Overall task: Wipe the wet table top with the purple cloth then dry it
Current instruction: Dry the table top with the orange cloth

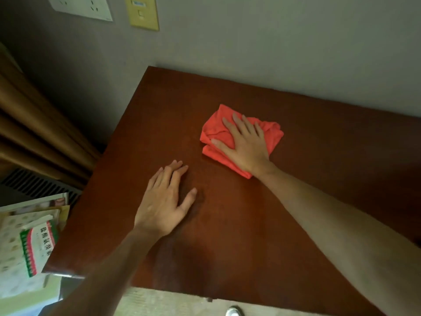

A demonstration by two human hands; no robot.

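Observation:
A dark reddish-brown wooden table top (pixel 319 169) fills the middle of the head view, with a faint damp sheen near its centre. A folded cloth (pixel 215 131) lies on it toward the back; it looks orange-red here, not purple. My right hand (pixel 245 144) presses flat on that cloth, fingers spread and pointing to the far left. My left hand (pixel 166 201) rests palm-down on the bare wood nearer to me and left of the cloth, fingers apart, holding nothing.
A grey wall (pixel 250 42) runs along the table's far edge, with a socket plate (pixel 79 5) and a yellow switch plate (pixel 142 12). Brown curtains (pixel 34 133) hang at the left. A stack of papers and packets (pixel 27 242) sits beyond the table's left edge.

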